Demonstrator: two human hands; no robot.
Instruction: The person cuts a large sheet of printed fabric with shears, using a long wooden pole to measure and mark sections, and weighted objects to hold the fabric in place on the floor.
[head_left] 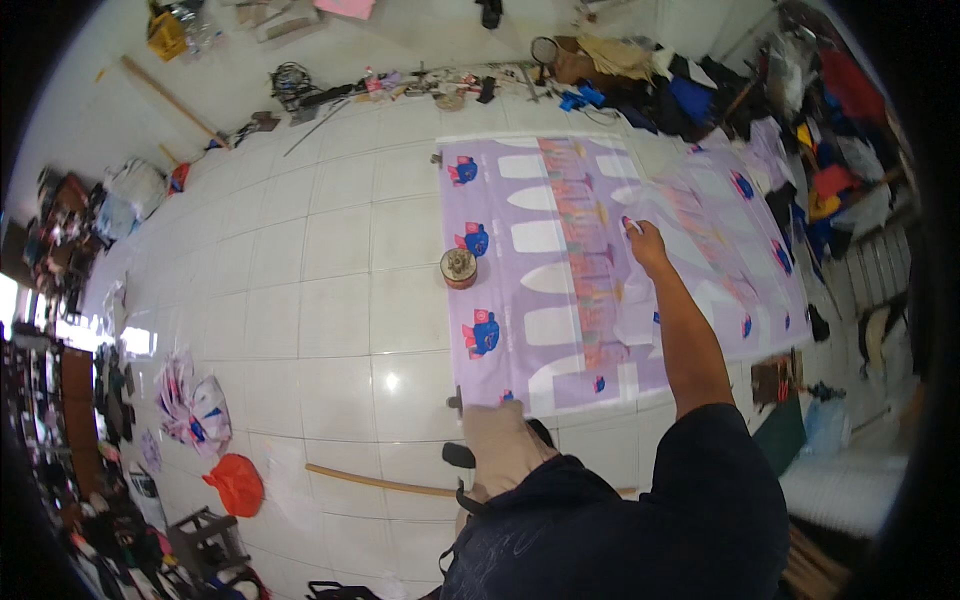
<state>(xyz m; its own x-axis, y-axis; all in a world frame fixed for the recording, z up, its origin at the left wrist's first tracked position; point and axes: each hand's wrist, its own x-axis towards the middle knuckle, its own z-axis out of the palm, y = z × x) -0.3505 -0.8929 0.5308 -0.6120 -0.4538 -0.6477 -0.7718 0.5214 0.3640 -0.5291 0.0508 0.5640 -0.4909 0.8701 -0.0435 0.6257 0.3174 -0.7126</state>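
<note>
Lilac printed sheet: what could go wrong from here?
The right hand, over the lilac printed sheet, could drag its rumpled right part askew.
A tug might also shift the round object on the left edge.
The bent leg, at the near edge, may crease or pin the material.

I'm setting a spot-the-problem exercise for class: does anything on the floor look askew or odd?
Yes: the lilac printed sheet looks rumpled on its right side, with its upper right corner bunched beside the heaped clutter, while its left side lies mostly flat. That unevenness stands out.
</note>
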